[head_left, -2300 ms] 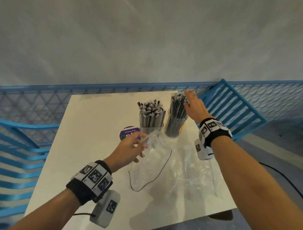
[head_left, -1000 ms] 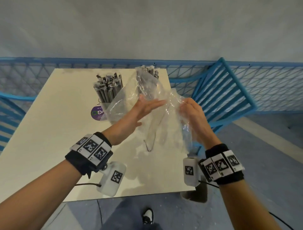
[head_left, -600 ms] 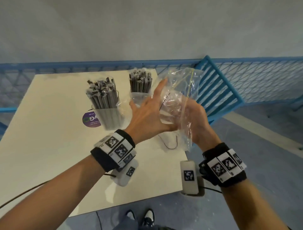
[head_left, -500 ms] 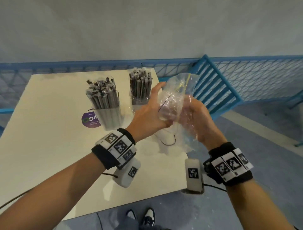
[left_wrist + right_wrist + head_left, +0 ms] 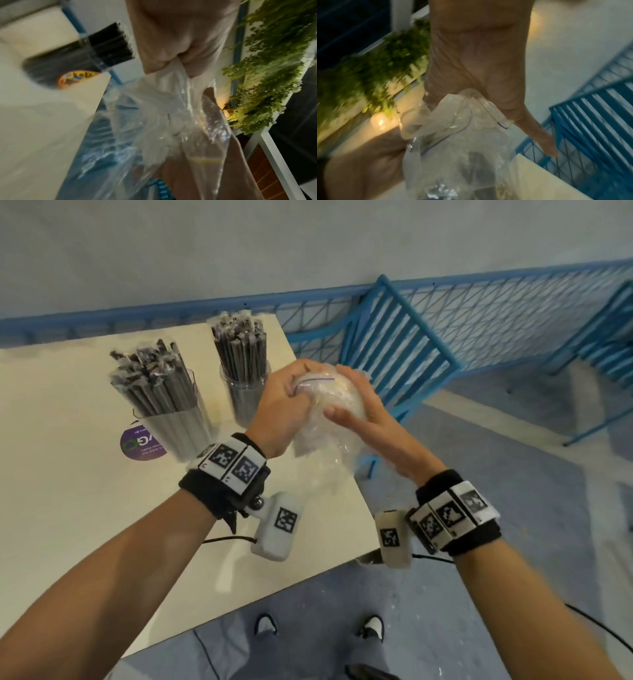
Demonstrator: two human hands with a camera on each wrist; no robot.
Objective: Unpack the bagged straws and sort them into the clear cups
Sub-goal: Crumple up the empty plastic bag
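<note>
Two clear cups stand on the white table [image 5: 68, 508]: the left cup [image 5: 173, 405] and the right cup [image 5: 243, 378], both packed with dark wrapped straws. Between my hands, over the table's right edge, is an empty clear plastic bag [image 5: 329, 405] crumpled into a ball. My left hand [image 5: 284, 402] grips it from the left with curled fingers. My right hand [image 5: 363, 412] cups it from the right, thumb across the front. In the left wrist view the bag [image 5: 163, 128] hangs below my fist; in the right wrist view the bag [image 5: 453, 135] is bunched against my palm.
A round purple sticker [image 5: 140, 445] lies on the table by the left cup. A blue metal rack [image 5: 400, 354] and blue mesh fencing [image 5: 513, 313] stand just right of the table. Grey floor and my shoes [image 5: 267, 623] are below the table's near edge.
The bag was lifted off the table, spread between my hands, then crushed into a tight ball. My right hand left the right cup's straws. The view swung rightward.
</note>
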